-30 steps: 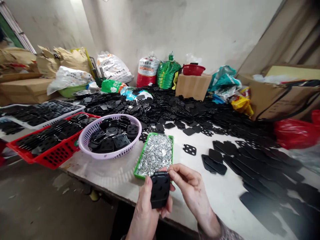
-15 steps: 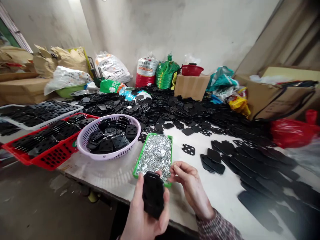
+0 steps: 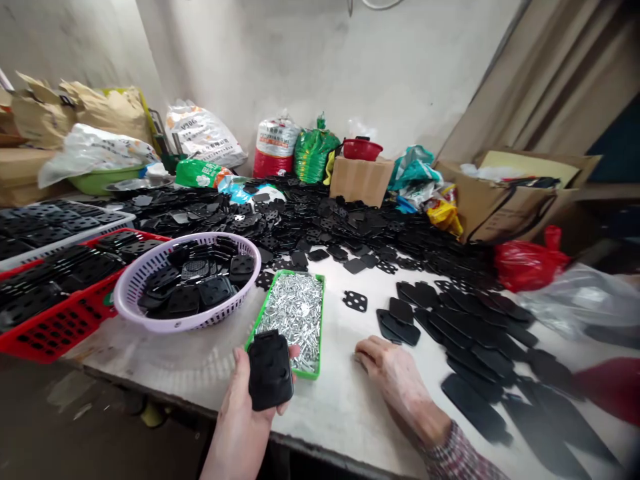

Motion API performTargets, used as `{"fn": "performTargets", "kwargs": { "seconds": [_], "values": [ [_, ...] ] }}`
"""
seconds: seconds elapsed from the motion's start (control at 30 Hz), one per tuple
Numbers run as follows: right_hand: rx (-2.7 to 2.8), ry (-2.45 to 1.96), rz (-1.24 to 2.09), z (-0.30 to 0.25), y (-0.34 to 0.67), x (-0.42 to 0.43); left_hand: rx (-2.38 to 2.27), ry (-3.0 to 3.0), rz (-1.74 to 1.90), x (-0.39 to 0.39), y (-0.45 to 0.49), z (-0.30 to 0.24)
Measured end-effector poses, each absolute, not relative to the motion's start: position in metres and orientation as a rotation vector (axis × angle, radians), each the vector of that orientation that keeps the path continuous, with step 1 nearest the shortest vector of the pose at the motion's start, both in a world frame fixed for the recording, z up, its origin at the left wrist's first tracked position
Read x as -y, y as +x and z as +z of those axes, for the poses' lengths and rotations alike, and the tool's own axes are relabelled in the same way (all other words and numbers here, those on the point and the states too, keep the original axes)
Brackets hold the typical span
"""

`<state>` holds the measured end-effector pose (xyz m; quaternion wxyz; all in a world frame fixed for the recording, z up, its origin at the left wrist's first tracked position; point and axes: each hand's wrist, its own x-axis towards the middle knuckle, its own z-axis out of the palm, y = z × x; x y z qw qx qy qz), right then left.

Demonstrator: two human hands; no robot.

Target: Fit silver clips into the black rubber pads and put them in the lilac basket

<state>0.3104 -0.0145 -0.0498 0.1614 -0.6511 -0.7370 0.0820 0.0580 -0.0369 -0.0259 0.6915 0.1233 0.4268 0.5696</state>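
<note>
My left hand [image 3: 245, 413] is closed around a black rounded plate [image 3: 271, 371] with a small tab at its top and shallow dimples on its face. It holds the plate tilted up over the near end of a green tray [image 3: 323, 320] filled with small shiny metal pins [image 3: 293, 307]. To the right of the tray, my right hand [image 3: 393, 373] is low over the white tabletop, fingers bent and together; whatever is under the fingertips is hidden. Just beyond it lie a black plate with holes [image 3: 355, 301] and several overlapping solid black plates [image 3: 400, 325].
A lilac basket [image 3: 125, 300] and a red basket [image 3: 60, 331], both holding black plates, stand at left. A large heap of black plates [image 3: 320, 223] spreads across the back. Sacks, a cardboard box [image 3: 361, 180] and a red plastic bag [image 3: 530, 260] lie beyond and at right.
My right hand has left the tray's edge and moved right, lower over the tabletop. My left hand keeps the black plate, now turned more face-up. The view has swung to the right.
</note>
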Motion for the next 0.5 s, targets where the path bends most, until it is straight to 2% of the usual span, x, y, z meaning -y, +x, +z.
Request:
{"fn": "performTargets", "kwargs": {
  "seconds": [0.13, 0.23, 0.4, 0.5],
  "values": [
    [2.124, -1.799, 0.194, -0.055, 0.309, 0.012, -0.961, 0.285, 1.229, 0.039, 0.065, -0.021],
    [1.981, -1.600, 0.231, -0.047, 0.298, 0.015, -0.930, 0.242, 1.232, 0.040, 0.068, -0.022],
    [1.662, -1.198, 0.828, -0.019, 0.254, 0.034, -0.805, 0.294, 1.252, 0.045, 0.070, -0.030],
    [1.592, -1.083, 0.921, -0.010, 0.227, 0.047, -0.698, 0.324, 1.228, 0.047, 0.070, -0.035]
  ]
}}
